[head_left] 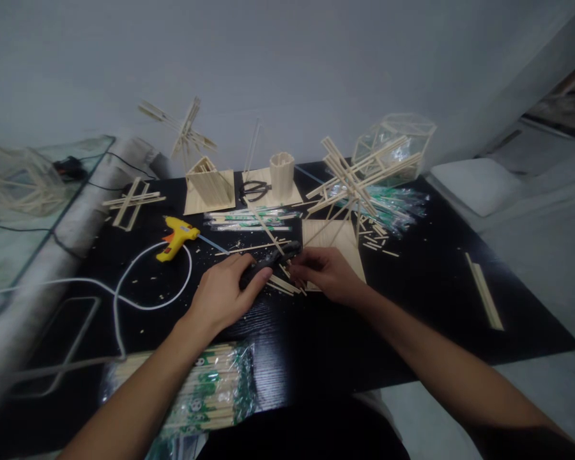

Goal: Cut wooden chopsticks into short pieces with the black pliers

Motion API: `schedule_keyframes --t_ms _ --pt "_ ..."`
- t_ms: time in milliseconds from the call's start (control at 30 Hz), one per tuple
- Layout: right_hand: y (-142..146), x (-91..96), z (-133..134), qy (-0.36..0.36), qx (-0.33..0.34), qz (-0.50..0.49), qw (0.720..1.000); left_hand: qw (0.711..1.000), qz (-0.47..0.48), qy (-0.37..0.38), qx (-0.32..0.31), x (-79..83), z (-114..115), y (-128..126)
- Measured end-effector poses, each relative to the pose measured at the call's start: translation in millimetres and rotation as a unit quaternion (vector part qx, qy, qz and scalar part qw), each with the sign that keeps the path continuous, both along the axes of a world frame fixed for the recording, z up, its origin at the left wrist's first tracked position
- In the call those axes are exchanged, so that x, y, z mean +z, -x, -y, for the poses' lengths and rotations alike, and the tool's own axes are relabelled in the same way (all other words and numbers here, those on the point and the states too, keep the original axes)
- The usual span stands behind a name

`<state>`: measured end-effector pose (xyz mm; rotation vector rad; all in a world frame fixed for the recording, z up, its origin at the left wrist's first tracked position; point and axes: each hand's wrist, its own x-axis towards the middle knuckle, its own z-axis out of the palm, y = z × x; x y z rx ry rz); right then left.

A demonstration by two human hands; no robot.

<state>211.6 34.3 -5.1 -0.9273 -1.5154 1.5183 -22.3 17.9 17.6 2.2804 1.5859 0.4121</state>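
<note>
Near the middle of the black table, my left hand is wrapped round a dark tool that looks like black pliers. Its jaws lie across a thin wooden stick that slants up and away. My right hand pinches the near end of this stick, close beside the jaws. Several short stick pieces lie under and between the hands. A flat wooden base sits just behind my right hand, with a windmill-like stick frame rising over it. The fingertips of my right hand are partly hidden.
A yellow glue gun lies to the left with its white cord looped. Wrapped chopstick packs rest at the front left, more behind. A stick cup, black scissors-like tool and loose sticks stand or lie around.
</note>
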Motion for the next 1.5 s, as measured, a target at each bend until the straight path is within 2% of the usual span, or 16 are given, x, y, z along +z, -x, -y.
schedule_keyframes --t_ms 267,433,600,700,800,933,1033,1200,1500 --pt "-4 -3.7 -2 0.114 0.110 -0.122 0.980 0.996 0.070 -0.002 -0.059 1.1 0 6" --pt "0 -12.4 0 0.164 0.140 -0.176 0.961 0.995 0.071 0.000 -0.072 3.9 1 7" --pt "-2 -5.1 -3 0.140 0.122 -0.143 0.972 0.999 0.019 0.002 -0.044 4.9 0 6" --pt "-8 0.5 -8 0.126 0.138 -0.095 0.978 0.999 -0.016 0.013 -0.033 4.4 -1 5" --pt "-13 0.2 -13 0.167 0.173 -0.094 0.966 0.998 -0.050 0.023 -0.033 4.2 -2 4" --pt "-13 -2.8 -14 0.257 0.145 -0.117 0.948 0.994 -0.096 0.031 -0.035 4.9 0 1" --pt "-11 -1.7 -12 0.289 0.132 -0.112 0.942 0.990 -0.121 0.043 -0.049 6.0 3 -3" --pt "-11 0.9 -11 0.303 0.137 -0.082 0.939 0.986 -0.139 0.063 -0.061 7.1 5 -9" --pt "-8 -3.4 -9 0.318 0.114 -0.073 0.939 0.986 -0.131 0.089 -0.044 8.7 8 -10"
